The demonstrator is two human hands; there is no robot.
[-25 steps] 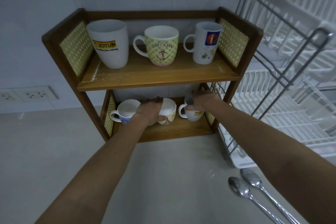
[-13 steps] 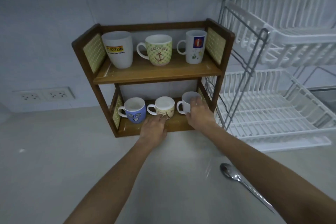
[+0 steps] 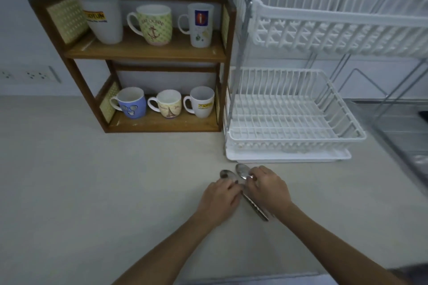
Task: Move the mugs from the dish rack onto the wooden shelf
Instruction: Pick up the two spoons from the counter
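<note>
The wooden shelf stands against the wall with six mugs on it. Its upper board carries a white logo mug, a green anchor mug and a tall white mug. On the lower board are a blue face mug, an Eiffel-tower mug and a white mug with a yellow label. The white dish rack to the right holds no mugs. My left hand and right hand are down on the counter, fingers closed on the left spoon and the right spoon.
The rack's upper basket overhangs the lower one. A steel sink lies at the far right. Wall sockets sit left of the shelf. The beige counter stretches in front of shelf and rack.
Both hands let go of the mugs on the lower board and drew back to the counter. They now rest on the two spoons. The camera pulled back and tilted down.
</note>
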